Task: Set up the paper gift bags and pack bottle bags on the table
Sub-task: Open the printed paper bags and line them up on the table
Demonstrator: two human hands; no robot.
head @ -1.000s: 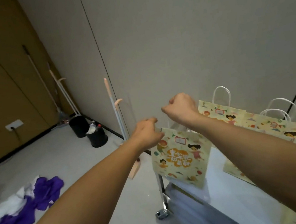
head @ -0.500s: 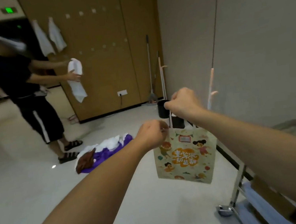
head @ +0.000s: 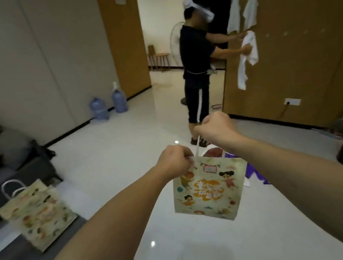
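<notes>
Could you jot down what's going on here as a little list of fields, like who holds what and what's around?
Held item: paper gift bag, hanging in the air
Left hand: grips the bag's top edge
Right hand: grips the white handle, raised higher
Other bags: lying flat on the grey surface at left
Background: another person handling a white cloth

Both forearms reach out from the bottom corners of the frame and converge near the centre. The left hand (head: 174,161) sits just below the middle — knuckles toward the camera, fingers curled into a tight fist, pinching at the top edge of the paper gift bag (head: 209,188). The right hand (head: 214,126) rides higher and a touch to the right, also fisted, wrist bent down, gripping the white handle so the bag hangs below it. The two fists are close together but not touching — bare arms, no sleeves in view.
</notes>
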